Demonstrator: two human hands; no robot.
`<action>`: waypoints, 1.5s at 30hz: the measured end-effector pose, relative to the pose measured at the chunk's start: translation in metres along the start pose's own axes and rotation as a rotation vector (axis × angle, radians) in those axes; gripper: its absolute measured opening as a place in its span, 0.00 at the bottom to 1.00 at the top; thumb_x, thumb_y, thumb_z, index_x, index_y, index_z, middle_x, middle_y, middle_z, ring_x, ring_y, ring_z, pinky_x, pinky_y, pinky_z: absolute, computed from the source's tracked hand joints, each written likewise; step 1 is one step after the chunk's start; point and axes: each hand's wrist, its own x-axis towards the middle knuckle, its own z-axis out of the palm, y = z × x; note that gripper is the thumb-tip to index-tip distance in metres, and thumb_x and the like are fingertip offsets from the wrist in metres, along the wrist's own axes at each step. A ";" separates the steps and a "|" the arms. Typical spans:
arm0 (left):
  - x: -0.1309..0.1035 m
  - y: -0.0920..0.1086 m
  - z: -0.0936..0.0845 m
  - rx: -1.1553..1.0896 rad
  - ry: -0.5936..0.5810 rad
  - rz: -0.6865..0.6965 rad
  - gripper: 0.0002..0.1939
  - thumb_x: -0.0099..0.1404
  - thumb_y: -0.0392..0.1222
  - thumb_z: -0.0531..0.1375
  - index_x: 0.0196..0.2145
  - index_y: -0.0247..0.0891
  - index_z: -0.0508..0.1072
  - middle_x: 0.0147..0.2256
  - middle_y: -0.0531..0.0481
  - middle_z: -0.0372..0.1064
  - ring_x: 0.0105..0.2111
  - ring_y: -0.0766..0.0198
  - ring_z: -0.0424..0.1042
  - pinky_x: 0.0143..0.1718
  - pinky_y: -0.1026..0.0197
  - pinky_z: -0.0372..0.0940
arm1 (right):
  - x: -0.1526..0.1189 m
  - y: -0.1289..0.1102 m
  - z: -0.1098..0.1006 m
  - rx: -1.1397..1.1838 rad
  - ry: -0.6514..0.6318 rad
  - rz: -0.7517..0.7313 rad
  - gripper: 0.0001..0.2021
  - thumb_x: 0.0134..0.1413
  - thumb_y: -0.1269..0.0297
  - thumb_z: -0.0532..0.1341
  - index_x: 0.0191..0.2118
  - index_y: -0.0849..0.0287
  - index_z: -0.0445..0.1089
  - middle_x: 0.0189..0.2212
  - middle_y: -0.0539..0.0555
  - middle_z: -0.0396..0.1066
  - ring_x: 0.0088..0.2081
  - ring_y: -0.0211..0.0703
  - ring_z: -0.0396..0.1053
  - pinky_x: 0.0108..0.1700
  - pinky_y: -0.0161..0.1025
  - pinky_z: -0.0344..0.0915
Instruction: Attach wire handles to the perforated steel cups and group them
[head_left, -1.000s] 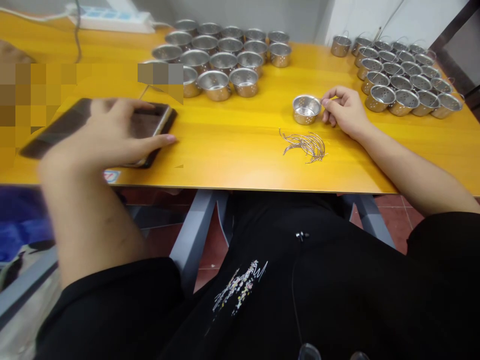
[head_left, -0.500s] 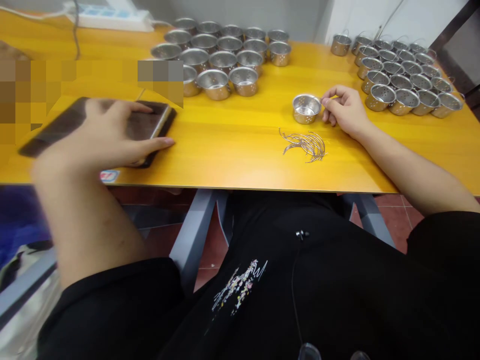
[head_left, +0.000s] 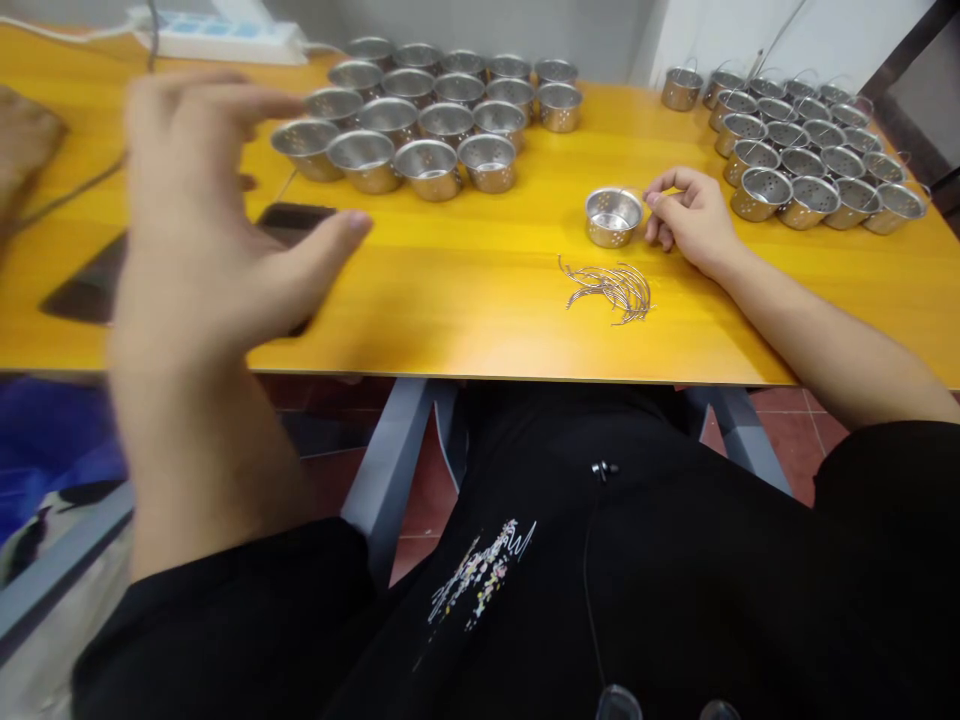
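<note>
My left hand (head_left: 202, 230) is raised above a dark tablet (head_left: 86, 285), blurred, with thumb and fingers wide apart and nothing between them. My right hand (head_left: 694, 215) rests on the table, thumb and forefinger pinched at the right rim of a small perforated metal cup (head_left: 613, 218). What lies in that pinch, perhaps the end of a thin wire, is too small to make out. Just in front of the cup is a loose pile of curved metal wires (head_left: 611, 290).
Rows of metal cups without visible handles (head_left: 427, 170) stand at the back centre-left. More cups with wire handles (head_left: 810, 203) fill the right side of the yellow table (head_left: 465, 300). A white power strip (head_left: 221, 38) and cables lie at the back left.
My left hand has lifted off the tablet and its fingers have moved up and away from its surface. My right hand and the single cup stay almost where they were.
</note>
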 end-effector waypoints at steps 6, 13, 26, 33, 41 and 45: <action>0.019 0.090 0.054 -0.131 -0.162 0.429 0.25 0.85 0.64 0.63 0.66 0.47 0.84 0.72 0.45 0.84 0.77 0.41 0.81 0.77 0.37 0.81 | 0.007 0.013 -0.002 0.032 0.012 -0.026 0.26 0.69 0.39 0.84 0.43 0.44 0.69 0.26 0.49 0.79 0.21 0.48 0.64 0.25 0.46 0.63; 0.016 0.087 0.102 -0.131 -0.199 0.357 0.26 0.82 0.69 0.59 0.63 0.53 0.83 0.63 0.44 0.86 0.64 0.36 0.86 0.69 0.31 0.83 | 0.011 0.021 -0.002 0.038 0.007 -0.035 0.25 0.73 0.41 0.85 0.44 0.45 0.71 0.29 0.50 0.84 0.21 0.47 0.66 0.23 0.45 0.65; 0.000 -0.120 -0.006 0.408 -0.164 -0.307 0.76 0.56 0.93 0.62 0.84 0.34 0.75 0.80 0.18 0.74 0.78 0.02 0.73 0.80 0.03 0.70 | 0.027 0.042 -0.004 0.084 -0.005 -0.079 0.26 0.71 0.41 0.86 0.42 0.47 0.72 0.24 0.48 0.81 0.17 0.41 0.63 0.22 0.42 0.60; 0.019 -0.094 -0.002 0.381 -0.266 -0.436 0.81 0.56 0.94 0.65 0.88 0.29 0.70 0.73 0.21 0.83 0.68 0.04 0.84 0.74 0.05 0.76 | 0.025 0.041 -0.005 0.059 0.001 -0.070 0.22 0.75 0.47 0.84 0.43 0.47 0.73 0.25 0.49 0.81 0.19 0.44 0.66 0.24 0.43 0.64; 0.036 -0.087 -0.007 0.362 -0.356 -0.480 0.87 0.52 0.99 0.69 0.88 0.26 0.72 0.80 0.17 0.75 0.76 -0.03 0.75 0.79 0.04 0.70 | 0.026 0.043 -0.004 0.058 -0.001 -0.077 0.23 0.75 0.43 0.85 0.44 0.48 0.75 0.25 0.49 0.81 0.19 0.43 0.65 0.25 0.44 0.65; 0.033 -0.061 -0.001 0.299 -0.292 -0.462 0.91 0.52 0.94 0.71 0.99 0.59 0.39 0.98 0.58 0.35 0.92 0.03 0.46 0.92 0.01 0.42 | 0.026 0.043 -0.004 0.072 0.001 -0.081 0.23 0.74 0.45 0.85 0.43 0.48 0.74 0.24 0.47 0.81 0.18 0.43 0.64 0.23 0.42 0.62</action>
